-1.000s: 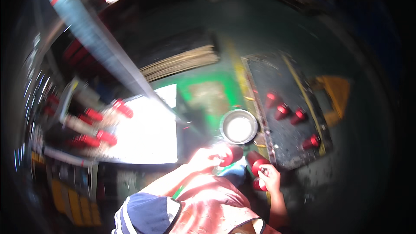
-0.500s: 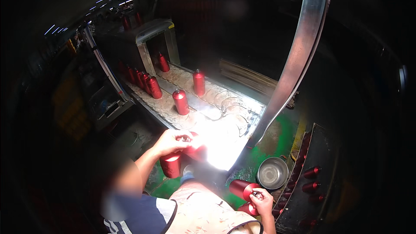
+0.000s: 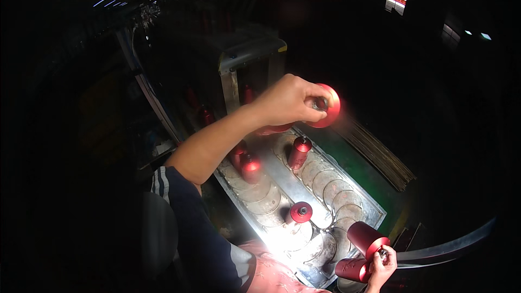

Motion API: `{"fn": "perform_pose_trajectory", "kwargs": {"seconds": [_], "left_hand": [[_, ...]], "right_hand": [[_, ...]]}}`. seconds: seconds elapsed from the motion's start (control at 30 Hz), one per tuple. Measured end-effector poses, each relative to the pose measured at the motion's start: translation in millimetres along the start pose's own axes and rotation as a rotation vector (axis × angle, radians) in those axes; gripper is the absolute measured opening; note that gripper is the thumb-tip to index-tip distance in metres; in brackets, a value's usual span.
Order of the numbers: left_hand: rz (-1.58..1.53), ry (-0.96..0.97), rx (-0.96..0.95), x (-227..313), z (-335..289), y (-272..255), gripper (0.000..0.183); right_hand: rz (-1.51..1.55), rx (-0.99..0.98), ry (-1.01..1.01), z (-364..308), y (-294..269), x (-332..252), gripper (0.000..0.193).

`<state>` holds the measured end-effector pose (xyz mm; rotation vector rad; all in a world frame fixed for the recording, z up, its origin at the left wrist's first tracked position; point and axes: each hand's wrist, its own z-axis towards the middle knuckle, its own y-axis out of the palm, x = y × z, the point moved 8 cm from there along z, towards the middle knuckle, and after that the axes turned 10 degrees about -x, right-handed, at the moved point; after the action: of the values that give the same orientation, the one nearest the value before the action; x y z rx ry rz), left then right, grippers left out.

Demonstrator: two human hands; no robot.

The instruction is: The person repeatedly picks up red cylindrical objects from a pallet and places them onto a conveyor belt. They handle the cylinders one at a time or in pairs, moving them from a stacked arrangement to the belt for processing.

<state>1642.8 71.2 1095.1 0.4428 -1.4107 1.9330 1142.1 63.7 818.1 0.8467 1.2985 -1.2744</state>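
Note:
My left hand [image 3: 304, 100] is raised over the far part of the conveyor, fingers closed on the dark neck of a red bottle [image 3: 332, 109]. More red metal [image 3: 277, 129] shows under that wrist; whether this hand holds it too I cannot tell. Low at the right, my right hand [image 3: 384, 263] grips a red bottle [image 3: 364, 237] by its neck. A second red bottle [image 3: 351, 269] hangs against the same hand, its neck hidden by the fingers. Several red bottles stand upright on the conveyor, among them a near one [image 3: 301, 212], a middle one [image 3: 251, 169] and a right-lane one [image 3: 299, 153].
The conveyor [image 3: 347, 198] has overlapping round plates in two lanes, joined by a bend at the near end. A metal arch [image 3: 252, 49] spans its far part. Long strips [image 3: 374, 154] lie beyond its right edge. A curved metal strip [image 3: 450, 252] sticks out at lower right.
The view has shifted toward the conveyor. My left hand has risen from its near edge to above the far lane with a red bottle. My right hand still grips its two red bottles, now beside the conveyor.

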Motion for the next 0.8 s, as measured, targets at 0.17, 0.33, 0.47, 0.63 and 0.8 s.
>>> {"fn": "perform_pose_trajectory", "kwargs": {"seconds": [0.17,0.33,0.47,0.63,0.8], "left_hand": [[-0.355,0.056,-0.351,-102,107,85,0.026],[-0.449,-0.009,-0.625,-177,125,198,0.026],[-0.372,0.056,-0.697,-235,128,283,0.029],[-0.354,-0.100,-0.834,-287,103,327,0.030],[-0.449,-0.220,-0.783,-323,96,311,0.035]], "right_hand": [[-0.073,-0.068,-0.023,111,47,-23,0.023],[-0.080,-0.279,0.115,195,130,-16,0.020],[-0.111,-0.356,0.276,227,173,46,0.019],[-0.338,-0.472,0.265,248,217,101,0.024],[-0.230,-0.427,0.326,245,200,94,0.033]]}}
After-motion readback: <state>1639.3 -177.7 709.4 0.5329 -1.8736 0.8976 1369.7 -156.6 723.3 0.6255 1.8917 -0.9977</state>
